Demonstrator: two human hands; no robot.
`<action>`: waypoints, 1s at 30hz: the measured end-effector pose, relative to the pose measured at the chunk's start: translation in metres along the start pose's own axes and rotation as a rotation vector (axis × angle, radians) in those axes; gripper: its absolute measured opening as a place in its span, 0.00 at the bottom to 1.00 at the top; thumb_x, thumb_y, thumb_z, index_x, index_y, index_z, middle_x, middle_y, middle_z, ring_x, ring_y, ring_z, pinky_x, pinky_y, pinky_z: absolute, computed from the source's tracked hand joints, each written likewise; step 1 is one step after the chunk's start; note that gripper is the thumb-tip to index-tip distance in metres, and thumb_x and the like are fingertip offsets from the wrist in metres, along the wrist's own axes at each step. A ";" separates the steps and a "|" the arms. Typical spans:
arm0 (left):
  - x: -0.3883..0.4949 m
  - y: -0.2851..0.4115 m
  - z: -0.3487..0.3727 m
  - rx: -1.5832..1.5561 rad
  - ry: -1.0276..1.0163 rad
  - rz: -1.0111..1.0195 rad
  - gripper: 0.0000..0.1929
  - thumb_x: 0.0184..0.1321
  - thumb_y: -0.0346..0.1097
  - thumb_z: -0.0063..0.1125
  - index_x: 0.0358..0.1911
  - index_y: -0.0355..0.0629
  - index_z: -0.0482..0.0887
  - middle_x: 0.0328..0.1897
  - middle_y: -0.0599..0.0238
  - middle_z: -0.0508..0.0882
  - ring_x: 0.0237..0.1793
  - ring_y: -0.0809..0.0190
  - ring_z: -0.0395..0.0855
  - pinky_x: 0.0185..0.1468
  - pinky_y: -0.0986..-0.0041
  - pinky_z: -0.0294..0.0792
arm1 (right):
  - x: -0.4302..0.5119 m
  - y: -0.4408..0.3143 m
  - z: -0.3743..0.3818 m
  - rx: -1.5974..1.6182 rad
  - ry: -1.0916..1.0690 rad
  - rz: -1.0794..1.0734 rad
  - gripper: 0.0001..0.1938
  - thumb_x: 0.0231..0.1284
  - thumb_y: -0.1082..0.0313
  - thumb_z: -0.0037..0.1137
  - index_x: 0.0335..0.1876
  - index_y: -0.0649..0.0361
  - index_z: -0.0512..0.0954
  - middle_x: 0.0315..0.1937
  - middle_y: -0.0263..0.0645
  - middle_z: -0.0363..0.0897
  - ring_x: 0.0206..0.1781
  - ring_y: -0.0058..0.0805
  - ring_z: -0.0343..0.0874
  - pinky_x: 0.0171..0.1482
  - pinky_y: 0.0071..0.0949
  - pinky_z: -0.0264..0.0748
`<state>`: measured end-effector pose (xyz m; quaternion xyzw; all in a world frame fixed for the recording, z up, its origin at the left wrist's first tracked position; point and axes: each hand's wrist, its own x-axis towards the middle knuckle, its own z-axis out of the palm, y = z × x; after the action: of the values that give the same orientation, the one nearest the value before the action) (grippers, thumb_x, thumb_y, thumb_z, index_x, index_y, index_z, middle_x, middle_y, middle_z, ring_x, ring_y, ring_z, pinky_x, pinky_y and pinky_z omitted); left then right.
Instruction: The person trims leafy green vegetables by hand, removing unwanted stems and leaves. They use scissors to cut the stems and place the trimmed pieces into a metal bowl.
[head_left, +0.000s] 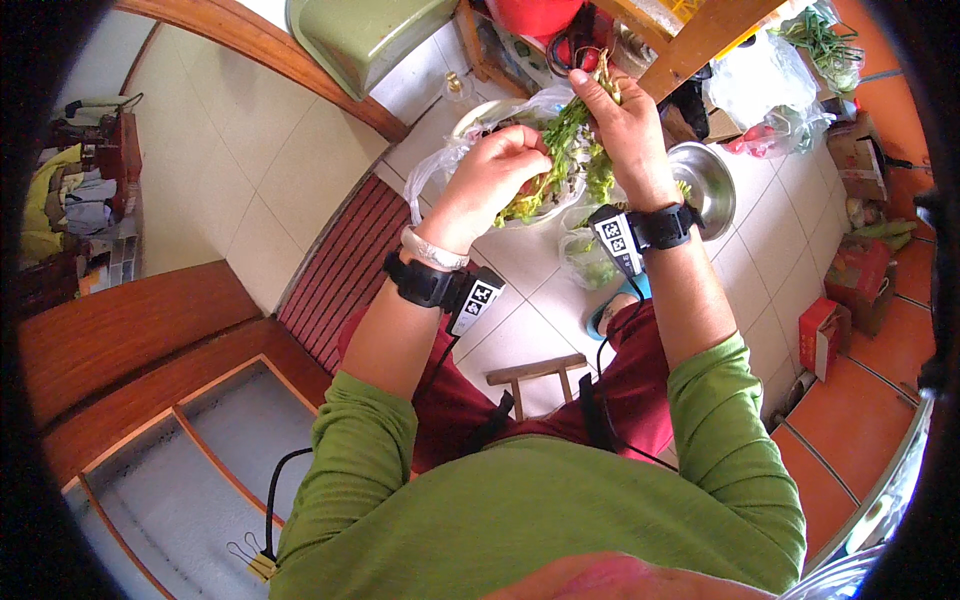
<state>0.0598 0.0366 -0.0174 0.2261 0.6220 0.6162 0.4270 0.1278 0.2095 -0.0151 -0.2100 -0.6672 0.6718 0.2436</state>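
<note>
My right hand (630, 139) grips a bunch of leafy green herbs (564, 135) near its pale root ends, which point up and away from me. The leaves hang down to the left, some of them yellowish. My left hand (495, 176) has its fingers curled and pinched at the leafy part of the bunch. Beneath both hands stands a round bin lined with a clear plastic bag (426, 176), holding dark and green scraps. Right of it, a stainless steel bowl (716, 191) is partly hidden by my right wrist, with some greens inside. A clear bag of greens (581, 259) lies nearer me.
A wooden stool or rack leg (675, 67) rises just beyond my right hand. Farther right are plastic bags (765, 82) and a red box (821, 337) by orange cabinets. A green basin (360, 37) is at upper left, a striped mat (345, 262) below it.
</note>
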 end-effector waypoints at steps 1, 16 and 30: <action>-0.001 0.002 0.000 -0.037 -0.015 -0.061 0.06 0.64 0.34 0.58 0.40 0.40 0.80 0.36 0.74 0.80 0.34 0.73 0.77 0.38 0.80 0.70 | 0.000 0.000 0.000 -0.018 0.010 -0.006 0.13 0.67 0.56 0.61 0.48 0.56 0.80 0.28 0.17 0.73 0.25 0.06 0.62 0.26 0.11 0.56; -0.002 0.001 0.011 0.058 -0.014 -0.011 0.11 0.69 0.39 0.52 0.37 0.40 0.84 0.27 0.76 0.74 0.29 0.75 0.70 0.36 0.81 0.64 | -0.001 -0.003 0.005 -0.004 -0.021 -0.103 0.13 0.70 0.57 0.58 0.45 0.60 0.80 0.32 0.22 0.77 0.33 0.09 0.68 0.36 0.14 0.66; 0.007 -0.048 0.001 1.032 -0.103 0.358 0.13 0.65 0.35 0.42 0.26 0.38 0.77 0.27 0.58 0.79 0.30 0.58 0.80 0.35 0.67 0.69 | -0.004 -0.067 -0.007 0.065 0.333 -0.365 0.14 0.72 0.56 0.54 0.48 0.58 0.80 0.32 0.25 0.79 0.32 0.11 0.71 0.33 0.15 0.67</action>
<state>0.0684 0.0359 -0.0656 0.5385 0.7735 0.2822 0.1792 0.1385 0.2117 0.0513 -0.1857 -0.6227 0.5941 0.4741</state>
